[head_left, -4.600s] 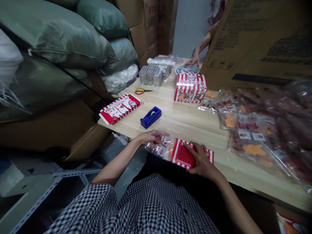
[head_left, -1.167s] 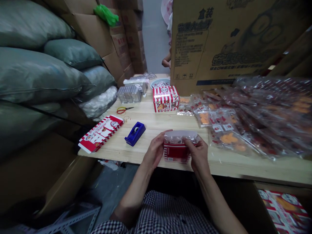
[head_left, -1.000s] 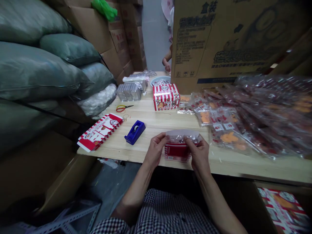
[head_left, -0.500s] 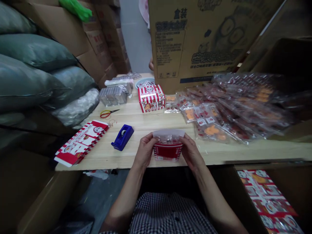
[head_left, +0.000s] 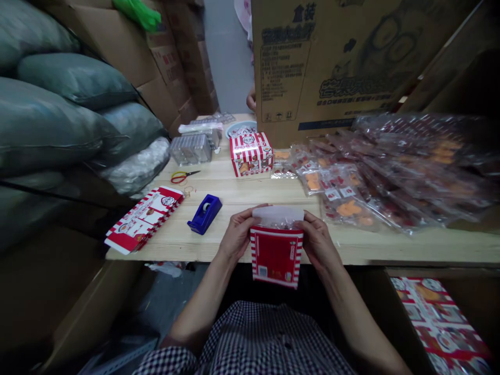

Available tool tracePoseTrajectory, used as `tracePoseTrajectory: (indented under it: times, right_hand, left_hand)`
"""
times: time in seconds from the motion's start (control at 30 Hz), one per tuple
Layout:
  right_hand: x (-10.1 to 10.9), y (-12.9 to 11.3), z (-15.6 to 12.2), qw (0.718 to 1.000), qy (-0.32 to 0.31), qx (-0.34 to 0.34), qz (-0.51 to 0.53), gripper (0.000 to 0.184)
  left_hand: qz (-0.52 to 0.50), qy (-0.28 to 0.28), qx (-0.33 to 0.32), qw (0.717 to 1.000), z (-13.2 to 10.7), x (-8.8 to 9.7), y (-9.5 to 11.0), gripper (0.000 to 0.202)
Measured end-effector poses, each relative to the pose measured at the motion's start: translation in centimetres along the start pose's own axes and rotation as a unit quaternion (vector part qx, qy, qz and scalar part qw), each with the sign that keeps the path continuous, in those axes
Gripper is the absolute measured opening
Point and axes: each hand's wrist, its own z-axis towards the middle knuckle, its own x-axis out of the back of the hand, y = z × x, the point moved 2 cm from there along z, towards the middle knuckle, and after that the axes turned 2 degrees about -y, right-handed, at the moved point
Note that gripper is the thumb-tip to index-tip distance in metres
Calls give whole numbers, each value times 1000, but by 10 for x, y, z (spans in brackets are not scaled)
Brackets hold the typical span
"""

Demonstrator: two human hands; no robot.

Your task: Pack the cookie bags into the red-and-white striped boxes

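Between my two hands is a red box with striped edges (head_left: 276, 255), its white top flap raised and clear plastic showing in the opening. My left hand (head_left: 239, 233) pinches the box's upper left corner. At the upper right corner, the fingers of my right hand (head_left: 318, 237) are closed on it too. The box is tilted, with its red back panel towards me and its lower end past the table's front edge. Nearest to my left hand lies a blue tape dispenser (head_left: 205, 214). Clear packets with orange pieces (head_left: 349, 207) lie beyond my right hand.
Flat striped cartons (head_left: 145, 219) lie at the table's left, near scissors (head_left: 183, 176). A made-up striped box (head_left: 251, 154) stands behind, beside clear plastic trays (head_left: 191, 150). A tall brown carton (head_left: 289, 78) blocks the back; another person's hand (head_left: 252, 99) shows beside it.
The box in my hands has tipped up, so more of its red back panel shows and its lower end hangs lower. Both hands keep hold. The whole view has shifted slightly.
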Motion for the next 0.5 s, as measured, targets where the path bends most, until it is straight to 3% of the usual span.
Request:
tracePoseTrajectory:
  times: [0.13,0.27,0.37,0.5]
  right_hand:
    - [16,28,-22,995,-8,-98,11,36]
    - [40,72,-37,987,15,-163,8,29]
    - [47,87,-40,988,21,-150,3,18]
    - [48,88,-41,991,0,-134,-1,10]
  left_hand:
    - [-46,29,116,992,-20,18,-28,50]
    - [-77,51,202,975,-35,46,-71,35]
    - [-94,59,206,972,-38,61,-94,23]
    - [-86,80,149,982,-41,69,-105,16]
